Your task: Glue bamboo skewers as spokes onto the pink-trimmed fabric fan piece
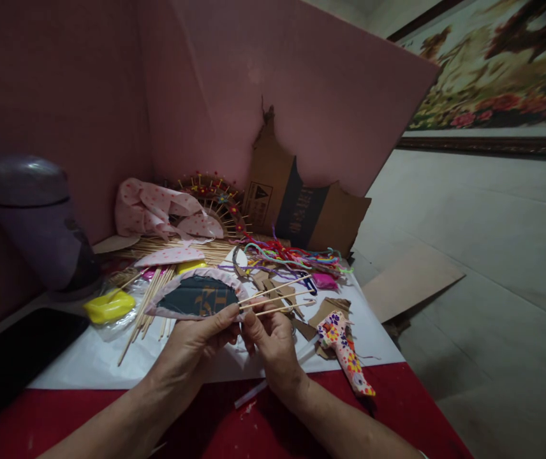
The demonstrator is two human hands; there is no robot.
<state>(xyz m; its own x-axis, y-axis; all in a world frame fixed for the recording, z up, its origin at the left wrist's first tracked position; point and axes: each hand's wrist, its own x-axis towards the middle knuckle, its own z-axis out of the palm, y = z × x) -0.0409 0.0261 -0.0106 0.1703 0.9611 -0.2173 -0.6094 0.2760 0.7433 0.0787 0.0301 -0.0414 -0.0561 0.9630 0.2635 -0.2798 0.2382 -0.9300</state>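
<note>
My left hand is closed on a leaf-shaped cardboard piece, its dark printed face framed by gathered pale pink fabric. Three thin wooden sticks fan out to the right from the piece's right end. At that end my right hand pinches around the base of the sticks; its fingertips partly hide the join. To the right of this hand lies a flower-patterned glue gun on a cardboard scrap. Below the hands is a translucent glue stick.
Behind the hands lie colourful fuzzy stems, pink dotted fabric, bundled sticks and a torn cardboard sheet. A purple tumbler, yellow packet and black phone are at left. Pink panels wall the back.
</note>
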